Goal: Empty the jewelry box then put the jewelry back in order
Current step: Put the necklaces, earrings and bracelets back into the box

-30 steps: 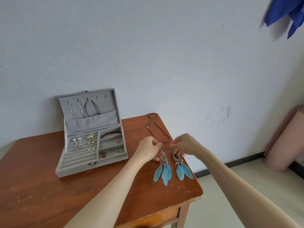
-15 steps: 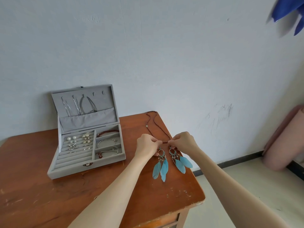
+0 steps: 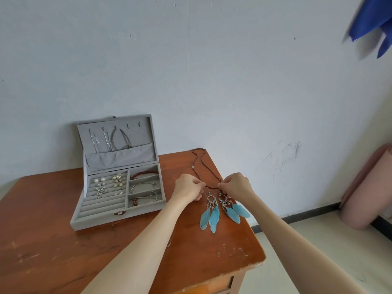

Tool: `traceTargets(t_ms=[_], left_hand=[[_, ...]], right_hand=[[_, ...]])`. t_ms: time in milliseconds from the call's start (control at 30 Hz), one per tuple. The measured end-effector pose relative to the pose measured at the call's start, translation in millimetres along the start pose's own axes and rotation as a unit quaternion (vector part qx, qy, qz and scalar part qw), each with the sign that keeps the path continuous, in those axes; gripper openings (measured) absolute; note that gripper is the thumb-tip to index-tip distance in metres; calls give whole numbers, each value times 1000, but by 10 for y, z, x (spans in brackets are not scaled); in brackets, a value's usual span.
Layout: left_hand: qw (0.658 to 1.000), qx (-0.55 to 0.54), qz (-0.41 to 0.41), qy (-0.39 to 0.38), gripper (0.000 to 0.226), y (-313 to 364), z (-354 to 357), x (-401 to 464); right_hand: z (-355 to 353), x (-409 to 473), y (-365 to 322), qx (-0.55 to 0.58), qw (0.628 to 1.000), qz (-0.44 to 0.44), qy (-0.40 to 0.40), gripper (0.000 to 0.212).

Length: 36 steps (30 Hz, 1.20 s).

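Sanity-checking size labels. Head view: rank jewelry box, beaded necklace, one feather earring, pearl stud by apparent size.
1. Jewelry box, largest by far.
2. Beaded necklace, a long thin loop.
3. Feather earring, shorter than the necklace loop.
4. Pearl stud, smallest.
No close calls; all lie at similar distance.

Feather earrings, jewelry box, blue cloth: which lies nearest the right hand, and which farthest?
1. Feather earrings, just below the right hand on the table.
2. Jewelry box, to the left, past the left hand.
3. Blue cloth, high at upper right.
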State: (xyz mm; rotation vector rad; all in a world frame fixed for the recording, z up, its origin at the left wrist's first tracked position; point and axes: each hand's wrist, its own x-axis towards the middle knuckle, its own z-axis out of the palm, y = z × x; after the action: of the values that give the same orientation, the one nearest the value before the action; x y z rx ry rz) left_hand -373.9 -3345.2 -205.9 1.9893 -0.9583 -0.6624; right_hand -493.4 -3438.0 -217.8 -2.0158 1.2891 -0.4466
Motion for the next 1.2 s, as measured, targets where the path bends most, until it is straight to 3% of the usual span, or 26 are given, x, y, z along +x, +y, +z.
traceTargets(t_ms=[233,367,600,700,933,1067,1200], left_hand=[[993,56,88,-51,19,-42,-492,-379],[985,112,111,-70,13,-154,-747,-691],[974,204,73,-58,1,-551,-950,-1133],[971,229,42,-56,7,-738,-981,-1242],[969,248,8,-17,7,-866,-1003,-1311],[954,297,48,-19,9,-884,-942,-1336],[955,277,108,2,9,-915,-872,-1387]], right_hand=[[-13,-365,-210,-33,997,-63,29,19],[103,-707,-376,-45,991,-128,7,20],[397,-1220,-577,-90,971,-210,-72,19],[537,-1346,-581,-107,964,-223,-97,20],[706,-1438,-503,-137,949,-267,-94,20],[726,-1469,-430,-150,942,-292,-68,20],[706,-1522,-286,-195,916,-349,-46,28]])
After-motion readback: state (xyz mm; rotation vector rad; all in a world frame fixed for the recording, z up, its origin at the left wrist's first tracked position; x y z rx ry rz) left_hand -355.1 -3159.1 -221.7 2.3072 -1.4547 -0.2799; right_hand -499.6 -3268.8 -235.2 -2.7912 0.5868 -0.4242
